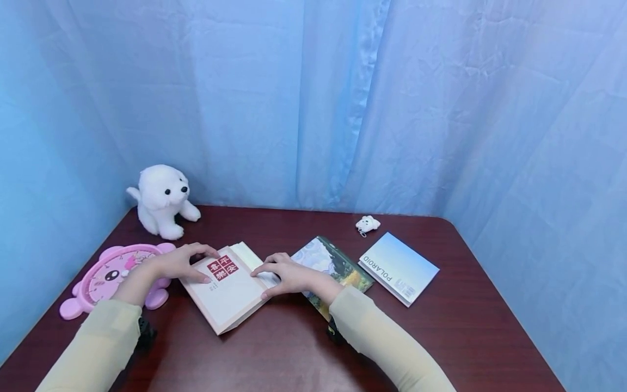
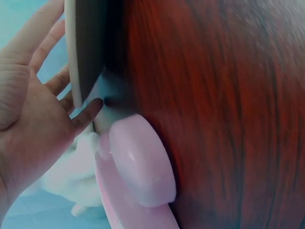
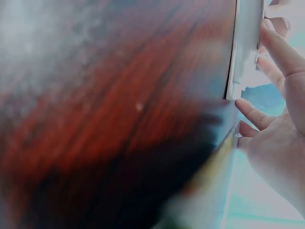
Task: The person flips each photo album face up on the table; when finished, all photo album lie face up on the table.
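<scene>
A cream book [image 1: 235, 299] with a red square of characters lies tilted on the table. Its cover stands slightly raised along the right side, where pale pages show. My left hand [image 1: 178, 263] rests on its left edge, thumb and fingers spread across the cover. In the left wrist view, the little finger of the left hand [image 2: 43, 114] reaches past the book's edge [image 2: 76, 57]. On the opposite side my right hand [image 1: 289, 275] pinches the right edge between thumb and fingers. The right wrist view shows the right hand [image 3: 281, 114] against the book's side [image 3: 243, 47].
Left of the book lies a pink bear-shaped clock [image 1: 105, 275]. A white plush dog [image 1: 164, 190] sits behind it. Under the right forearm lies a painted-cover booklet [image 1: 318, 258]. Farther right are a blue-and-white POLAROID booklet [image 1: 399, 267] and a small white keychain toy [image 1: 367, 223].
</scene>
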A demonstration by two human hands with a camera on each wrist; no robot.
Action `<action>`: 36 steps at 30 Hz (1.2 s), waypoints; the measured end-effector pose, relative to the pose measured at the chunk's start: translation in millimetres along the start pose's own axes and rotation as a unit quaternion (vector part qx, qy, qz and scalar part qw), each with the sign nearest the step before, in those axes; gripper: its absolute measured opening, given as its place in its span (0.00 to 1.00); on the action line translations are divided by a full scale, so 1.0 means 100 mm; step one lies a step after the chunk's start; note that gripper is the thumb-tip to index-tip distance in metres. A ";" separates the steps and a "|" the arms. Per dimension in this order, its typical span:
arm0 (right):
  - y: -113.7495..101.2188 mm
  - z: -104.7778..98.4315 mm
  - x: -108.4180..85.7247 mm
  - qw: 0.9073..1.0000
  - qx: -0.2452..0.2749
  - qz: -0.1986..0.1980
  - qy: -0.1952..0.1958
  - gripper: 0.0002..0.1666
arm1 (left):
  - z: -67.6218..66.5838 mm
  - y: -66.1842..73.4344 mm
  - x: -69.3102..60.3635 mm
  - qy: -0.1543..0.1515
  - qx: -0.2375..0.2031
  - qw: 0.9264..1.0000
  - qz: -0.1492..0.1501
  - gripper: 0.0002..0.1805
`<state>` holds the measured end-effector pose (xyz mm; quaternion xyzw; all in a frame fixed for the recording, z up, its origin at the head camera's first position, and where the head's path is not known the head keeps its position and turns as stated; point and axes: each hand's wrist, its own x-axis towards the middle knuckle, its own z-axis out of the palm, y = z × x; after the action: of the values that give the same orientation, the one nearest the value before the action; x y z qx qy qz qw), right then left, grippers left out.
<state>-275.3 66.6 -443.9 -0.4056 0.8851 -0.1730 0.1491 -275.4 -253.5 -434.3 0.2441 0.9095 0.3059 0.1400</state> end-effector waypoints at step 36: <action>0.32 -0.58 -1.14 0.987 0.015 -0.034 0.154 0.37 | 0.37 1.33 0.48 0.145 0.010 0.986 0.085 0.40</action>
<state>-248.5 184.9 -391.1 -0.4019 0.8803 -0.2520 0.0107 -253.5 -117.3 -384.9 0.2751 0.8991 0.3397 -0.0219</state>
